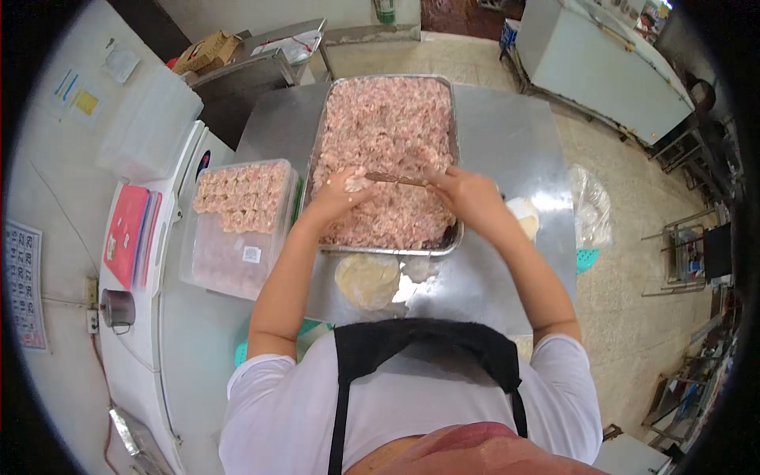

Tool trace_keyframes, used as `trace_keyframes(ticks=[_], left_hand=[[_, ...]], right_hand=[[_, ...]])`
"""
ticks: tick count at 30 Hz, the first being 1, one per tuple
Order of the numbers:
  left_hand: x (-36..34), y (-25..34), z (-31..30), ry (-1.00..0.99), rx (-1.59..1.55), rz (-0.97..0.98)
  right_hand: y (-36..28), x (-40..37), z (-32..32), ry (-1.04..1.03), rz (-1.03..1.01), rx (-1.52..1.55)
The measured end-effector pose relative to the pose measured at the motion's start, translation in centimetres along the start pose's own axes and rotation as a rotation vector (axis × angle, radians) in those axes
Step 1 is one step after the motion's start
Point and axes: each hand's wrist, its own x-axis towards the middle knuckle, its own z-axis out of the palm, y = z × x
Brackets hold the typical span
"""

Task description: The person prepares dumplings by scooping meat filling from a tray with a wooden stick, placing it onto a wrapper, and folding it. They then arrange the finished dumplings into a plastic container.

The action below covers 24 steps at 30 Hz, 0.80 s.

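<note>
My left hand (342,196) is curled over the left side of a metal tray (455,134) heaped with ground meat (388,119). A small pale dumpling (356,184), partly hidden by the fingers, sits in it. My right hand (465,194), at the tray's right side, grips a thin brown flat stick (396,180), perhaps a wooden spatula. The stick's far end reaches to the left hand, above the meat. A stack of round pale dumpling wrappers (368,281) lies on the steel table just below the tray.
Left of the tray, rows of filled dumplings (245,194) sit on stacked clear plastic containers (226,265). More pale wrappers (522,217) lie to the right, partly behind my forearm. A clear plastic bag (590,206) is beyond the steel table's (507,134) right edge. A white freezer (131,317) stands left.
</note>
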Motion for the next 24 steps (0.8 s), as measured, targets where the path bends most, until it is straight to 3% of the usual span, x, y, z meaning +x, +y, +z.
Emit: trace_keyframes(ticks=[1,3,5,8,10,11,13,15,17,19,20,21,22,23,24], left_hand=[[0.6,-1.0,0.0,0.013,-0.104,-0.143],[0.4,-0.9,-0.4,-0.014,-0.082,-0.088],[-0.5,-0.9,-0.5,-0.057,-0.059,-0.049],[-2.6,-0.5,-0.8,-0.006,0.07,-0.111],[-3.5,0.4,-2.4,-0.282,-0.294,-0.18],[-4.1,0.8,-3.0,-0.277,-0.307,-0.179],[-4.8,1.9,-3.9,-0.13,-0.004,0.079],[-4.7,2.7,-4.3,-0.108,-0.014,0.182],[-4.3,1.8,-4.2,-0.09,-0.018,0.278],[-4.2,1.5,-4.5,0.003,0.135,0.612],[-3.8,1.3,-5.3,-0.252,0.124,0.426],[-3.9,1.0,-5.4,-0.25,0.122,0.433],[-4.0,0.5,-5.4,-0.131,0.082,0.35],[-4.1,0.1,-5.7,-0.009,0.041,0.266],[-3.5,0.3,-6.7,-0.115,-0.018,0.203]], right_hand=[[-1.2,-0.4,0.0,0.007,-0.016,-0.019],[-3.2,-1.1,0.9,0.168,-0.111,0.01],[-2.3,-1.1,3.2,0.096,-0.127,-0.027],[2.9,-1.6,5.9,-0.225,0.198,-0.258],[1.6,-2.3,3.0,-0.228,0.204,-0.259],[0.2,-2.7,1.2,-0.25,0.212,-0.248],[-2.7,-2.9,-1.6,-0.174,0.248,-0.134],[-4.7,-3.7,-2.4,0.032,0.182,0.372],[-7.3,-3.8,-0.7,0.023,0.086,0.369],[-9.5,-3.3,-0.2,0.018,-0.004,0.372],[-10.2,-2.7,-1.1,-0.022,0.058,0.258],[-11.0,-2.2,-1.9,-0.06,0.12,0.145],[-11.7,-2.1,-2.2,-0.005,0.11,-0.064],[-13.1,-1.9,-2.1,-0.002,0.107,-0.07],[-14.7,-1.8,-1.6,0.153,0.076,-0.109]])
